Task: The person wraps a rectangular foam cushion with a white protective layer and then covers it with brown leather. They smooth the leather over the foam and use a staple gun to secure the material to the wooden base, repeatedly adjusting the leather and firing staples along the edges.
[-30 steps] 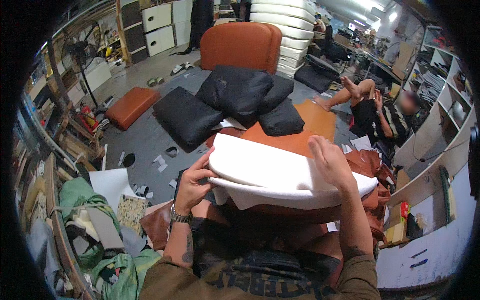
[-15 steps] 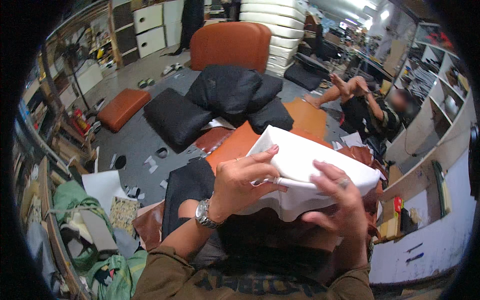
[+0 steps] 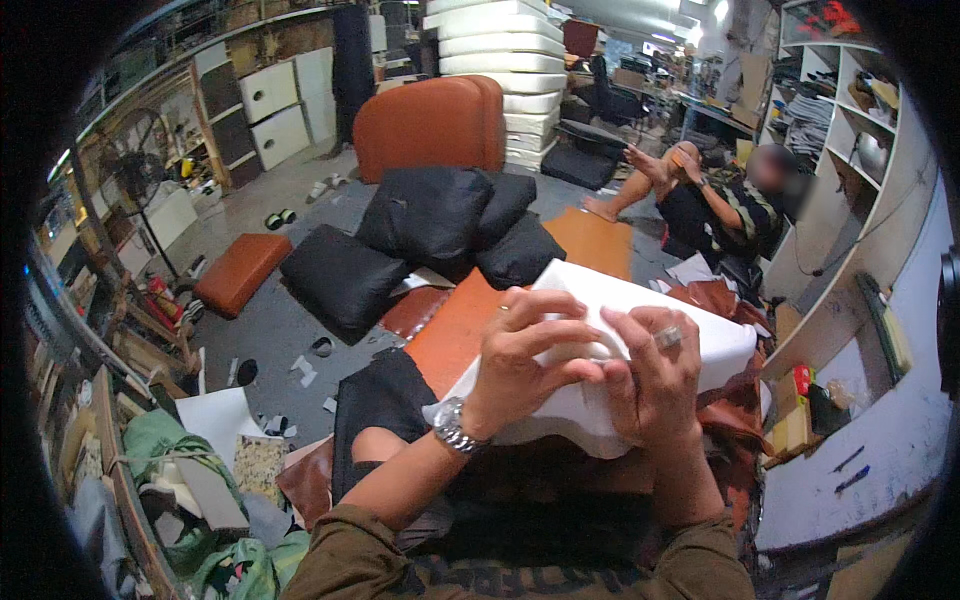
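A white, box-shaped cushion [image 3: 700, 335] rests in front of me, with smooth white cover material [image 3: 545, 415] hanging loosely over its near side. My left hand [image 3: 525, 345], a metal watch on its wrist, has its fingers curled over the near top edge and closed on the cover. Right beside it, my right hand [image 3: 655, 380], wearing a ring, pinches the same edge between thumb and fingers. The fingertips of both hands nearly touch. Whatever seam or fold lies between them is mostly hidden.
Black cushions [image 3: 425, 215] lie heaped on the floor ahead, near orange leather sheets [image 3: 465, 325] and a brown cushion [image 3: 243, 273]. A person [image 3: 725, 205] sits on the floor at the right. White shelves [image 3: 850, 170] line the right side; green sacks [image 3: 170, 445] stand at the left.
My right hand has moved left from above the cushion and closed on its near edge beside my left hand. My left hand has shifted right. The whole view has tilted slightly.
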Available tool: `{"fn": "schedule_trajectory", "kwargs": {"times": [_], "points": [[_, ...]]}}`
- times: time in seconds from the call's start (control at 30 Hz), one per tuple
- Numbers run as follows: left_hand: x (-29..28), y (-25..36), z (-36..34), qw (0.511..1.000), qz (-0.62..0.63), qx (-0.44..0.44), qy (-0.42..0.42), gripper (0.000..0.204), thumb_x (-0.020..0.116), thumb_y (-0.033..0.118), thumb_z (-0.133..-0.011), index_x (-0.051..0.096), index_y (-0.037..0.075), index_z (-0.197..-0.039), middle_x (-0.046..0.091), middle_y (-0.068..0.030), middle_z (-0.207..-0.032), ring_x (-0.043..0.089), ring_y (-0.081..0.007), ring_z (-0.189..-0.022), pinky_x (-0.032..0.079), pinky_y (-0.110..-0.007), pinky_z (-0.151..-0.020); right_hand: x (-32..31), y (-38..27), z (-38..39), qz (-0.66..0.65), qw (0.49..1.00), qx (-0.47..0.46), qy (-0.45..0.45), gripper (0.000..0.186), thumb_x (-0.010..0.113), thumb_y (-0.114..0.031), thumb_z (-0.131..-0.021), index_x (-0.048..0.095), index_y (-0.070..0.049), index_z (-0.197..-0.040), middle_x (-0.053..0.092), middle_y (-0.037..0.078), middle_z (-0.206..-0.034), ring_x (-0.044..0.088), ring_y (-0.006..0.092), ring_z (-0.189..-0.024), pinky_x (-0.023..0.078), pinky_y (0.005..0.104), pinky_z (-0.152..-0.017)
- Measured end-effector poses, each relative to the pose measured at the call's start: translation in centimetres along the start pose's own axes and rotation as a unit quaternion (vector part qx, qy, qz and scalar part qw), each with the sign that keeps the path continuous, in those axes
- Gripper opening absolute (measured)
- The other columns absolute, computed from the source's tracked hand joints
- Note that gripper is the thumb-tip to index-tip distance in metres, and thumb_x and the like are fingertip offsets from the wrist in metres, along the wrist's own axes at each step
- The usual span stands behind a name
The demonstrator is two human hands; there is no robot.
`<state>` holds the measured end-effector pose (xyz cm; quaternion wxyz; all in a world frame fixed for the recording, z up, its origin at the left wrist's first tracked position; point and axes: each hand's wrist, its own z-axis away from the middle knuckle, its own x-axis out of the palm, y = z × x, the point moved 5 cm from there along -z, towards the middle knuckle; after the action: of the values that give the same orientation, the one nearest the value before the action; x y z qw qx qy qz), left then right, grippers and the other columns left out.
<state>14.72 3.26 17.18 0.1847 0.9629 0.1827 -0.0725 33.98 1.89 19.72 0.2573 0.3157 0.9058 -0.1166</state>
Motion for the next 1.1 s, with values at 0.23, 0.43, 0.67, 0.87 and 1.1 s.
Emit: {"fn": "schedule_trajectory", "kwargs": {"times": [0.23, 0.43, 0.67, 0.87, 1.1], "points": [[3.1, 1.8, -1.3, 0.998, -0.002, 0.042, 0.035, 0.039, 0.078, 0.041, -0.097, 0.074, 0.006, -0.113, 0.075, -0.012, -0.115, 0.07, -0.0309, -0.102, 0.052, -0.042, -0.09, -0.4, 4.9, -4.3, -0.206, 0.946, -0.043, -0.246, 0.099, 0.066, -0.075, -0.093, 0.046, -0.008, -0.163, 0.04, 0.028, -0.168, 0.036, 0.0522, -0.156, 0.03, 0.0573, -0.126], [4.8, 0.0, -2.6, 0.973, 0.175, -0.071, 0.133, 0.014, 0.071, 0.01, -0.102, 0.069, 0.005, -0.115, 0.076, -0.0122, -0.11, 0.072, -0.0214, -0.097, 0.058, -0.036, -0.08, -0.9, 7.5, -4.8, -0.172, 0.946, 0.004, -0.273, 0.11, 0.085, -0.059, -0.082, 0.041, 0.002, -0.163, 0.052, 0.033, -0.156, 0.05, 0.0493, -0.146, 0.038, 0.0483, -0.122], [7.2, 3.6, 1.9, 0.987, -0.159, 0.007, -0.013, 0.077, 0.094, 0.031, -0.077, 0.064, 0.012, -0.145, 0.05, -0.0151, -0.161, 0.046, -0.0417, -0.148, 0.038, -0.063, -0.12, 0.3, 11.1, -6.5, -0.217, 0.947, 0.071, -0.226, 0.094, 0.075, -0.059, -0.092, 0.046, -0.003, -0.161, 0.061, 0.029, -0.149, 0.059, 0.0446, -0.139, 0.044, 0.0454, -0.116], [9.4, 0.3, 4.2, 0.924, -0.376, 0.057, -0.037, 0.073, 0.082, 0.025, -0.086, 0.06, 0.015, -0.154, 0.032, -0.0113, -0.177, 0.033, -0.0439, -0.159, 0.035, -0.068, -0.122, 0.9, 11.5, -6.8, -0.203, 0.951, 0.056, -0.228, 0.09, 0.069, -0.061, -0.095, 0.045, -0.007, -0.163, 0.06, 0.026, -0.151, 0.061, 0.0426, -0.138, 0.044, 0.0452, -0.116], [7.9, -1.3, 3.2, 0.947, -0.302, 0.107, 0.037, 0.054, 0.074, 0.019, -0.093, 0.068, 0.015, -0.147, 0.058, -0.0088, -0.161, 0.054, -0.0427, -0.144, 0.049, -0.063, -0.112, 1.3, 10.8, -7.3, -0.181, 0.954, 0.071, -0.228, 0.081, 0.066, -0.053, -0.098, 0.046, -0.009, -0.163, 0.057, 0.027, -0.154, 0.057, 0.046, -0.141, 0.042, 0.0449, -0.119]]}}
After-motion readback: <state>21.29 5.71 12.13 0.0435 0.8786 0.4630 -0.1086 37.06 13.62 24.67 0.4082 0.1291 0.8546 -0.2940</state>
